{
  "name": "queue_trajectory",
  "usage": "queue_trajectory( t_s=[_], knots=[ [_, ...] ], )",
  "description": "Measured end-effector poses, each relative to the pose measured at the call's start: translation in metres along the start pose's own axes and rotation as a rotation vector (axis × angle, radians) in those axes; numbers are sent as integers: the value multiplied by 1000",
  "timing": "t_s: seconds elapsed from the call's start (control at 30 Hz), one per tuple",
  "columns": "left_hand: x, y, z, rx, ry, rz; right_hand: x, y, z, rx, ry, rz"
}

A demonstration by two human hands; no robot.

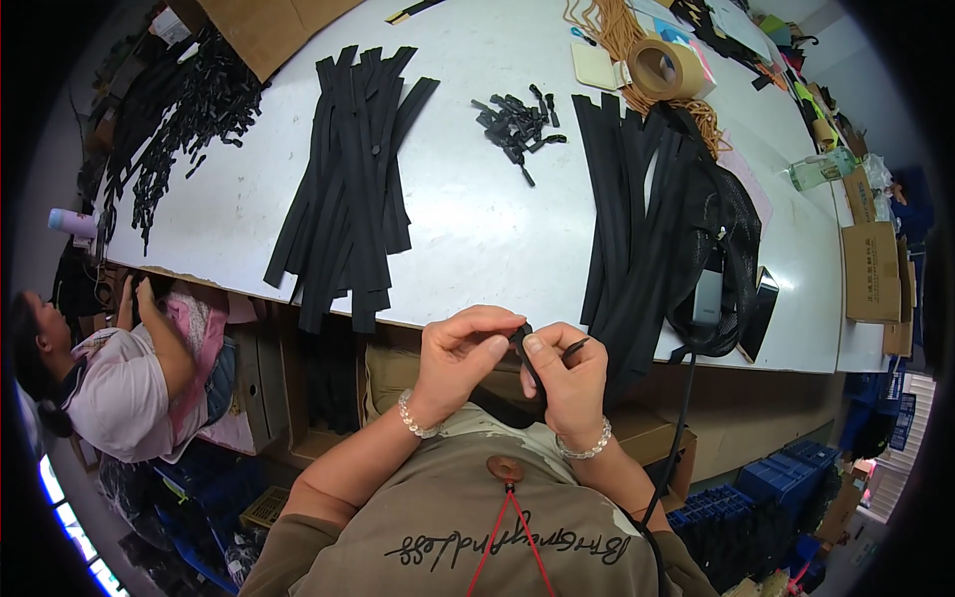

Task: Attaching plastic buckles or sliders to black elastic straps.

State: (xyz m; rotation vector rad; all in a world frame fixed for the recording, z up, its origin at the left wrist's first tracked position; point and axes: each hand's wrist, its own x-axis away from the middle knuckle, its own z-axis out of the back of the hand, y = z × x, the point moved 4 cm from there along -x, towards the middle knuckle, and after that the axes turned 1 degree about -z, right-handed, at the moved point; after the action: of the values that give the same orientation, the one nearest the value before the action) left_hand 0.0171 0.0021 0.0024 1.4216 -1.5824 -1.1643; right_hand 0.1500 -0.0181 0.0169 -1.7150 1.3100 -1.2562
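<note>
Both hands (517, 363) pinch one black zipper strip (530, 370) — apparently.

Long white worktable (477, 229), blue crates (786, 478) beneath

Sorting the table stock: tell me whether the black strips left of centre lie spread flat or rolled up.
Spread flat. The black strips lie full length in an overlapping pile on the white table, none coiled.

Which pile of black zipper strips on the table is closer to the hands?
The right pile: its lower end hangs off the table edge just beside the right hand. The left pile lies farther off.
</note>
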Motion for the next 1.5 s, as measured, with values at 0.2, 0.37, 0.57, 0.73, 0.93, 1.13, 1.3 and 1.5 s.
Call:
queue_trajectory(
  t_s=[0.2,0.37,0.57,0.73,0.93,1.13,1.3,1.5],
  knots=[
    [3,-12,1,302,48,352,3,-22,-10,252,107,278],
    [-7,-1,1,464,14,429,2,-38,0,451,9,505],
    [-11,7,-6,549,-47,480,-3,-48,-5,296,-48,328],
    [-12,9,-2,477,-132,489,-4,-45,-4,213,-159,130],
    [-15,21,-6,118,-149,318,-8,-37,1,231,-190,195],
    [-12,26,-7,-140,-108,68,-8,-38,-2,284,-205,218],
    [-11,30,-9,-224,-79,43,-8,-35,-2,341,-217,226],
    [-10,36,-9,-341,-82,-22,-5,-39,-4,441,-232,250]
  ],
)
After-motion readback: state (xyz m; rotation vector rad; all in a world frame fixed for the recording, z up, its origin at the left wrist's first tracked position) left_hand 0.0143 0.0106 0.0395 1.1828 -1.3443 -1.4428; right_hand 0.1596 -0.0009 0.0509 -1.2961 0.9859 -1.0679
